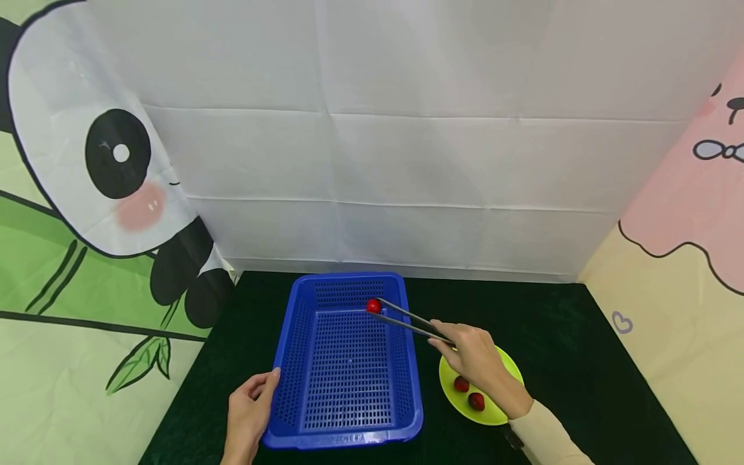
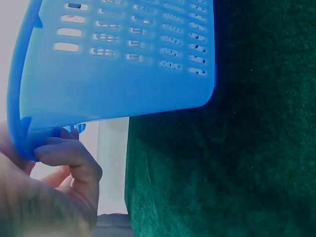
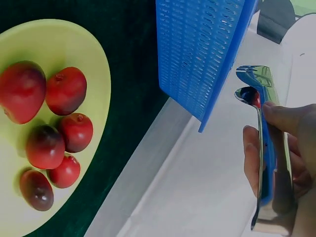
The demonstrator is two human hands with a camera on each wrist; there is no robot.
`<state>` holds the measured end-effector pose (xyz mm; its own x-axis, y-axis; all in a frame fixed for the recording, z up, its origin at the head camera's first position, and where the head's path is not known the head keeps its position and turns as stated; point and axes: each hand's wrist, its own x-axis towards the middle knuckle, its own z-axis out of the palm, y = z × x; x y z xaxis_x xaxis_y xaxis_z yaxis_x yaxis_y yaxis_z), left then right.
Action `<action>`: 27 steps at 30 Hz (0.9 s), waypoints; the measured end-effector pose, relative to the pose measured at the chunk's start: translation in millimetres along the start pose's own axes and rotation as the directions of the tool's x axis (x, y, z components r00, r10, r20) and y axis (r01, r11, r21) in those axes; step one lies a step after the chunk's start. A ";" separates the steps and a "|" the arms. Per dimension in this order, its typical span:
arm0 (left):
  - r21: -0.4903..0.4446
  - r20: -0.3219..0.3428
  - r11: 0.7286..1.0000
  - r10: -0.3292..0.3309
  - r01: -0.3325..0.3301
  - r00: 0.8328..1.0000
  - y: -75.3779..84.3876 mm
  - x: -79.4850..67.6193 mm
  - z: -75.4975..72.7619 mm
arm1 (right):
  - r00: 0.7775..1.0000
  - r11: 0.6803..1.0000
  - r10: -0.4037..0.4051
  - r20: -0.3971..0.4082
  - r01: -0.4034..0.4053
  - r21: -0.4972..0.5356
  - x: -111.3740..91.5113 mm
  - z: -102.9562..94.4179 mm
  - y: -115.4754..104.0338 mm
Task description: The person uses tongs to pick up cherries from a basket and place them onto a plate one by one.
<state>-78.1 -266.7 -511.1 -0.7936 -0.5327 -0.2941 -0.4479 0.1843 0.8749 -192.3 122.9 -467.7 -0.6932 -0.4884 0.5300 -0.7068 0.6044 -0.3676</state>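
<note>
My left hand (image 1: pixel 248 413) grips the rim of a blue plastic basket (image 1: pixel 343 440) at its near left side. The left wrist view shows the fingers (image 2: pixel 74 155) curled under that rim. In my right hand (image 1: pixel 473 358) is a pair of metal tongs (image 1: pixel 407 315), with one fork-like end and one spoon-like end. A small round red fruit (image 1: pixel 374 306) sits between the tong tips, over the basket's far right part. Beneath the right forearm lies a yellow-green plate (image 1: pixel 507 367), partly hidden, with several dark red fruits (image 3: pixel 65 91) of differing sizes on it.
A dark green cloth (image 1: pixel 558 349) covers the table. Behind it hangs a creased white sheet (image 1: pixel 407 161), with a panda print (image 1: pixel 70 161) to the left and a pink figure (image 1: pixel 692 213) to the right. The plate stands just right of the basket.
</note>
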 end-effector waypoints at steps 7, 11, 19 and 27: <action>0.001 -0.002 1.000 -0.011 0.011 1.000 0.4 0.4 0.5 | 0.999 1.000 -0.012 -0.053 0.013 0.007 -9.9 -7.4 1.6; 0.001 0.000 1.000 -0.017 0.017 1.000 0.2 1.0 0.6 | 0.996 1.000 -0.021 -0.089 0.023 0.015 -16.5 -12.1 3.3; 0.003 -0.009 1.000 -0.010 0.010 1.000 0.7 -0.5 -0.6 | 0.992 0.999 0.002 -0.129 0.002 0.033 -30.5 -21.5 7.4; -0.007 -0.004 1.000 0.002 -0.002 1.000 2.6 -2.8 -0.1 | 0.986 0.998 0.031 -0.162 -0.023 0.050 -46.4 -32.2 13.0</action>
<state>-77.0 -264.8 -508.0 -0.7931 -0.5352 -0.2908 -0.4432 0.1796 0.8782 -164.8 173.7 -472.4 -0.6831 -0.3612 0.6347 -0.6965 0.5835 -0.4176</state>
